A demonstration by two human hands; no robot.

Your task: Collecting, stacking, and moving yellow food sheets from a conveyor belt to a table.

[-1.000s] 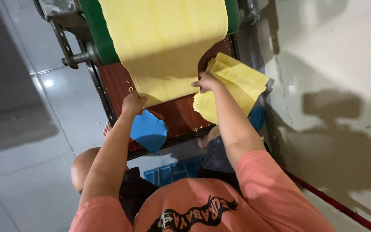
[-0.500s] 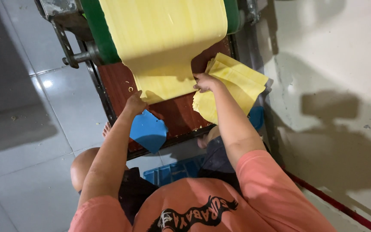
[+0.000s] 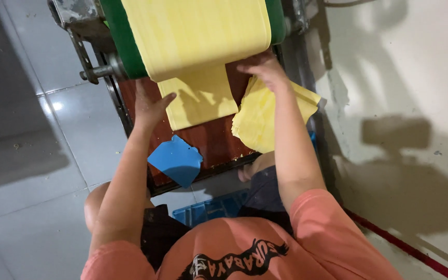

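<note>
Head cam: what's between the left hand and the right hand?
The yellow sheet hanging off the green roller lies between the left hand and right hand, over the red-brown board, in the head view.

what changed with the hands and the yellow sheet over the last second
The right hand moved up from the stack of cut yellow sheets to the roller's edge. The left hand stayed at the left edge of the yellow sheet, which now hangs further down over the reddish-brown board. The blue scraper and green belt are unchanged. Whether either hand grips the sheet cannot be told.
</note>
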